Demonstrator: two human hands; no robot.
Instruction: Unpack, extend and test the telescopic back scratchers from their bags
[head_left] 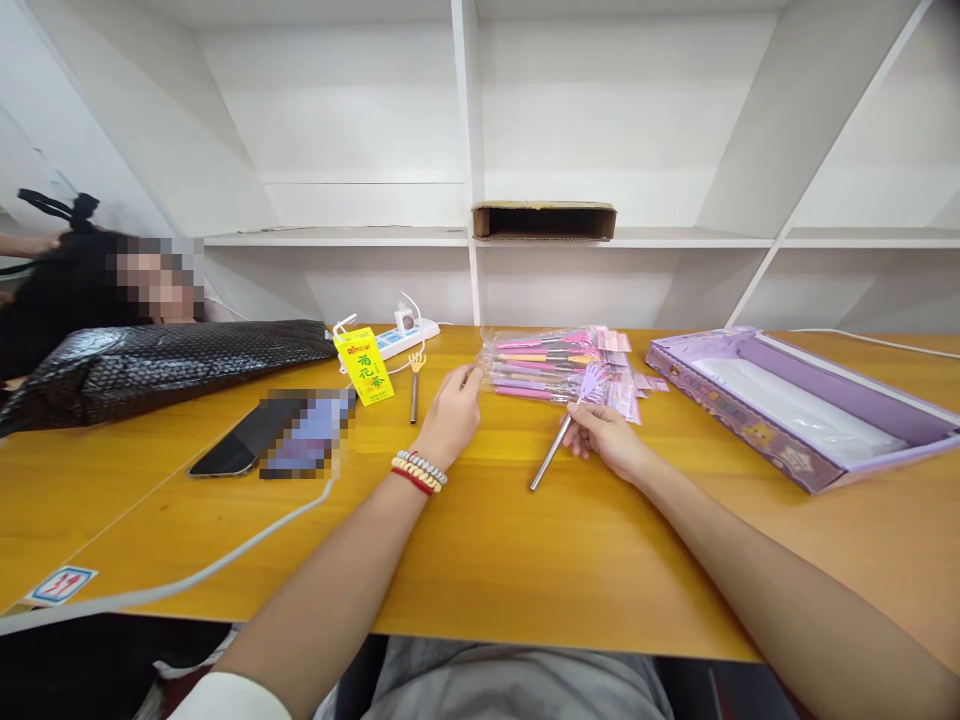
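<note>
On the yellow wooden table (480, 560), head view, single frame.

Right hand (609, 440): thumb and fingers pinch the metal shaft of a purple back scratcher (559, 440). The purple hand-shaped head points away from the person and lies over the near edge of a pile. The shaft slants down to the left, its free end at or just above the tabletop.

Left hand (450, 408): back of hand up, fingers loosely curled forward, fingertips at the left edge of the pile of packaged scratchers (551, 362). Contact with the plastic wrap looks likely; I cannot tell whether the fingers grip it. Beaded bracelets (418, 470) sit on this wrist.

The pile holds pink, purple and yellow pieces in clear bags and lies at table centre, toward the far edge.

Left of the left hand:
- small yellow scratcher (414, 385), lying loose
- yellow drink carton (364, 365), upright, with straw
- white power strip (409, 335) behind the carton
- dark phone (232, 445), flat
- black woven bag (150, 365), far left
- white cable (225, 560) across the near left corner

Right of the pile: open purple box (802, 410), white lining, well apart from the right hand.

White shelf behind holds a cardboard box (544, 220). Another person sits at far left.
</note>
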